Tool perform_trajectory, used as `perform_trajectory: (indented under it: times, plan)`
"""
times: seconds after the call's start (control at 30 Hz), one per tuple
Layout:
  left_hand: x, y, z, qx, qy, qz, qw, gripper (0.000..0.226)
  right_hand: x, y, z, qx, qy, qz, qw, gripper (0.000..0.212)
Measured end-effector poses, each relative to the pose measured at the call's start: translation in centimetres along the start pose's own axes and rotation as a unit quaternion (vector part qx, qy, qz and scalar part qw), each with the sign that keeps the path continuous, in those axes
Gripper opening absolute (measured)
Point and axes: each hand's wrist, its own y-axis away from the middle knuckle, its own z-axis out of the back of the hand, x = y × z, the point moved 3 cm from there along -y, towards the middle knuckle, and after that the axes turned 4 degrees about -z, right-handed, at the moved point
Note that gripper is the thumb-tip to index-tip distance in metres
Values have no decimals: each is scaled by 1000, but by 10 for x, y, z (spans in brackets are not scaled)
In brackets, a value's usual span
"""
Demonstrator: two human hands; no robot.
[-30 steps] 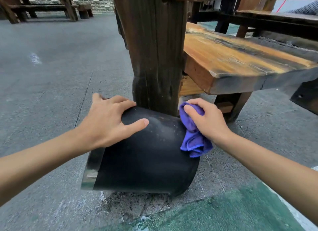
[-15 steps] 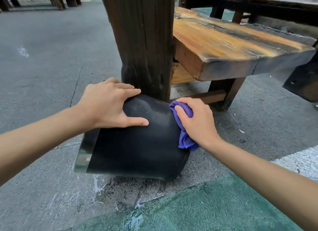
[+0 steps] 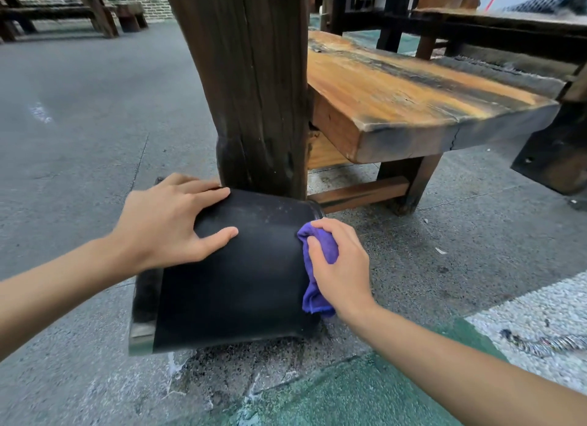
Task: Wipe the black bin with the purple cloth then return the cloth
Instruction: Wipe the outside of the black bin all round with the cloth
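Both forearms are bare from elbow to wrist, and the left hand (image 3: 165, 222) and right hand (image 3: 341, 267) wear no gloves, rings or watch.

Black bin (image 3: 235, 286); purple cloth (image 3: 320, 251). Bench (image 3: 397, 98): orange-brown wood streaked black. Pavement (image 3: 79, 124): grey, with a green painted patch (image 3: 365, 390).

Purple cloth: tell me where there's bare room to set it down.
Bare patches: the wooden bench top right of the post, and the grey pavement left of the black bin. Crowded: between bin, post and both hands.
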Motion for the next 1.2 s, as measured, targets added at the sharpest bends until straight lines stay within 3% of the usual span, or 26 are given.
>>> perform_trajectory:
  times: [0.23,0.4,0.67,0.9,1.2]
  plan:
    - [-19,32,-3,-42,4,-29,999,68,-7,-11,2,38,-6,-28,999,24]
    - [-17,30,-5,-46,18,-10,999,65,-13,-9,1,56,-7,-87,995,25]
    - [-12,31,-8,-52,30,26,998,62,-29,27,-10,35,1,-112,993,27]
    - [-16,49,-5,-104,84,65,989,32,-22,24,-16,29,-12,-133,991,22]
    - [13,23,2,-31,246,119,962,25,3,5,-2,72,67,-148,984,19]
